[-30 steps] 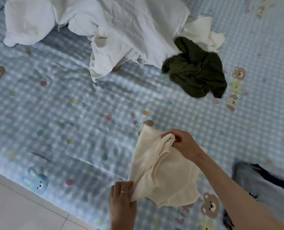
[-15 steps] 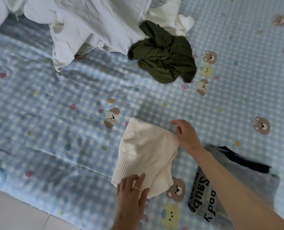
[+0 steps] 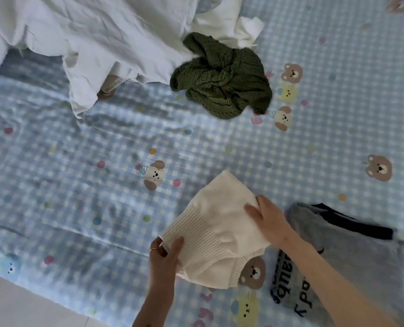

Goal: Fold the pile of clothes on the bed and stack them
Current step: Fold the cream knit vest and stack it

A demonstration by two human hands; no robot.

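A blue-and-white checked bedsheet (image 3: pixel 101 147) printed with cartoon bears and coloured dots covered the bed. A rumpled white duvet (image 3: pixel 97 34) lay bunched along the sheet's far edge. Beyond the sheet's near left corner, a strip of pale tiled floor (image 3: pixel 19 300) showed, with one grout line crossing it.

a bedroom in a home. the bed (image 3: pixel 54 185) is covered by a blue-and-white checked sheet printed with cartoon bears, puppies and coloured dots. a rumpled white duvet (image 3: pixel 101 36) lies along its far side. loose laundry rests on the sheet: a crumpled green knit (image 3: pixel 222 76), a cream knit (image 3: pixel 217 223) and a folded grey top (image 3: pixel 345 253) with printed lettering. pale floor tiles (image 3: pixel 19 303) show at the lower left, beside the bed's edge.
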